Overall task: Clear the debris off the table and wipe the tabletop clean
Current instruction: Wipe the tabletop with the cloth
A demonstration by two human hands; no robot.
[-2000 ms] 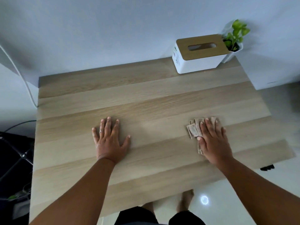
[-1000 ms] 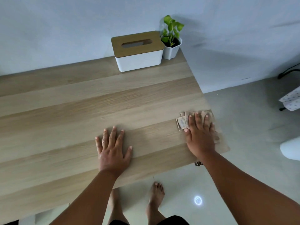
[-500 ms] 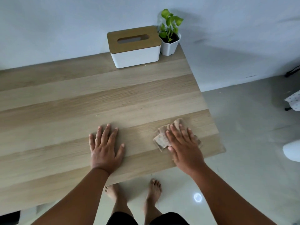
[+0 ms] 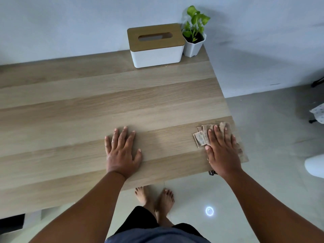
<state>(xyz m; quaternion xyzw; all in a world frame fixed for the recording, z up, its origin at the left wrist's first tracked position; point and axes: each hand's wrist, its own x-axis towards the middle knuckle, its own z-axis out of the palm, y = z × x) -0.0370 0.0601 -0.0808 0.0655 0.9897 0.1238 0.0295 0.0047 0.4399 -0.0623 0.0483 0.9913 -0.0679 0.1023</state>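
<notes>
A light wooden tabletop (image 4: 87, 111) fills most of the view. My right hand (image 4: 222, 151) lies flat with straight fingers on a folded tan cloth (image 4: 199, 137) at the table's near right corner, pressing it down; part of the cloth is hidden under the palm. My left hand (image 4: 122, 151) rests flat on the bare wood near the front edge, fingers spread, holding nothing. No loose debris shows on the surface.
A white tissue box with a wooden lid (image 4: 156, 44) and a small potted plant (image 4: 194, 34) stand at the back right against the wall. The table's right edge drops to a grey floor (image 4: 271, 137). My bare feet (image 4: 154, 197) stand by the front edge.
My right hand has slid the cloth rightward to the table's right edge, after sweeping it left half a second ago. My left hand has stayed flat on the wood.
</notes>
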